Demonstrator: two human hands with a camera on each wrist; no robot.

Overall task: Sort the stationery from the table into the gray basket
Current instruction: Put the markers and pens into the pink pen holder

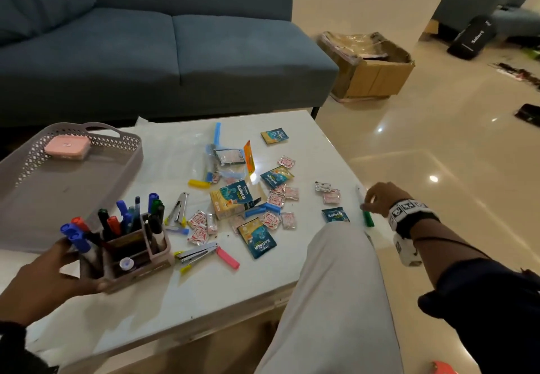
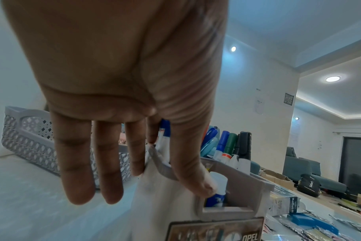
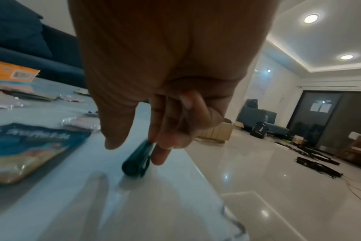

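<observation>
Gripping the organizer (image 1: 137, 252) from its near-left side, the left hand (image 1: 43, 281) has its thumb (image 2: 193, 176) hooked over the rim and fingers (image 2: 76, 163) down the outer wall. Organizer stands on the table (image 1: 204, 297), just in front of the basket's (image 1: 29, 186) near edge. Its compartments are packed with upright markers (image 1: 122, 216) in blue, red, green and black caps; a small white-capped bottle (image 1: 126, 263) sits in the low front slot.

Basket: gray, lattice-walled, at the table's far-left corner. One pink box (image 1: 67, 147) lies inside near its far end.

Right hand (image 1: 380, 198) reaches to the table's right edge. Fingertips (image 3: 160, 156) touch a green marker (image 1: 368, 218) lying flat there, thumb (image 3: 118, 127) apart on the other side; fingers bent, not yet closed round it. Wrist view is blurred.

Scattered mid-table: two staplers (image 1: 179, 207), blue sachets (image 1: 260, 242), small red-and-white sachets (image 1: 198, 227), a yellow-blue carton (image 1: 232, 201), a pink clip (image 1: 228, 258), a yellow clip (image 1: 198, 183), blue clips (image 1: 261, 209). One blue sachet (image 1: 335, 215) lies just left of the green marker.

A light trouser knee (image 1: 339, 286) covers the table's near-right corner. Blue sofa (image 1: 146, 52) beyond the table; cardboard box (image 1: 368, 70) on the floor to its right.
</observation>
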